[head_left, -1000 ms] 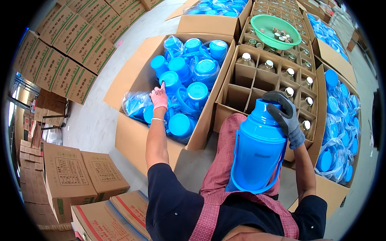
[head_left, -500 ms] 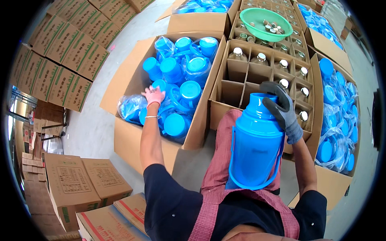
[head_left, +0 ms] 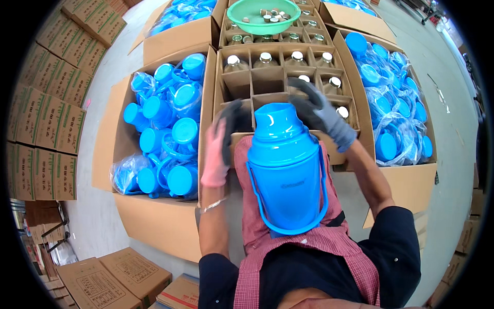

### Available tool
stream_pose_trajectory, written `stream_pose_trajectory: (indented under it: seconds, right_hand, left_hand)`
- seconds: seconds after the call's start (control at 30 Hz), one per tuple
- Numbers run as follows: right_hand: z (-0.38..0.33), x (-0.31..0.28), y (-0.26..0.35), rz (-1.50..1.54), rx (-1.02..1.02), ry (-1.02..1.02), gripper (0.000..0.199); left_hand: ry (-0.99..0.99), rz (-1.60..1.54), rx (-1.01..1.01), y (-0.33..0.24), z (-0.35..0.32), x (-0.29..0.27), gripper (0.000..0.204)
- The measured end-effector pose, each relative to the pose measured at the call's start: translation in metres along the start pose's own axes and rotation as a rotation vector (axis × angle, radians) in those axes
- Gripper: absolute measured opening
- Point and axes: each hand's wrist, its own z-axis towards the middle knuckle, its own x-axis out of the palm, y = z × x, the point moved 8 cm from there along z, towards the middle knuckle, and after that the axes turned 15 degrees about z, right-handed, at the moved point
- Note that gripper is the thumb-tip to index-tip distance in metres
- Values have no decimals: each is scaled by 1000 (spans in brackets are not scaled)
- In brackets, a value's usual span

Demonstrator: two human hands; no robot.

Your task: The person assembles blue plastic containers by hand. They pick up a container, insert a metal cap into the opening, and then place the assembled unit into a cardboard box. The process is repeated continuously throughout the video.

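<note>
A blue plastic thermos jug (head_left: 288, 175) stands upright on my lap, its narrow neck at the top and its carrying handle hanging down in front. My right hand (head_left: 321, 113), in a grey glove with black palm and fingers, is at the right of the neck with fingers spread and curved; whether it touches the neck I cannot tell. My left hand (head_left: 220, 144), in a pink glove with a dark palm, hovers left of the jug, blurred by motion. Its fingers stretch upward, and nothing shows in them. Beyond stands a divided carton (head_left: 218, 92) with white-capped bottles (head_left: 265, 59).
Open cartons of blue plastic jug parts stand left (head_left: 154, 110) and right (head_left: 383, 103), partly in clear plastic bags. A green bowl (head_left: 239, 23) with small caps sits beyond on another divided carton. Closed cartons (head_left: 46, 123) are stacked at far left.
My left hand has left the blue parts in the left carton and come to the jug's left side. My right hand's fingers have loosened from the neck. The view has shifted right.
</note>
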Motion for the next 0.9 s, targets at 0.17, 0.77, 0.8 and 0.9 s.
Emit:
stream_pose_trajectory:
  seconds: [0.17,0.77,0.8,0.9]
  right_hand:
    - [3,-20,-14,108,229,61,60]
    - [12,-37,-60,201,463,-117,70]
    - [20,-5,-32,817,338,-41,72]
    - [39,26,6,447,319,239,78]
  left_hand:
    - [60,-61,-38,17,-6,-9,46]
    - [113,-210,78,30,31,0,51]
    - [24,-137,3,34,31,-7,51]
    - [130,132,-129,27,28,11,50]
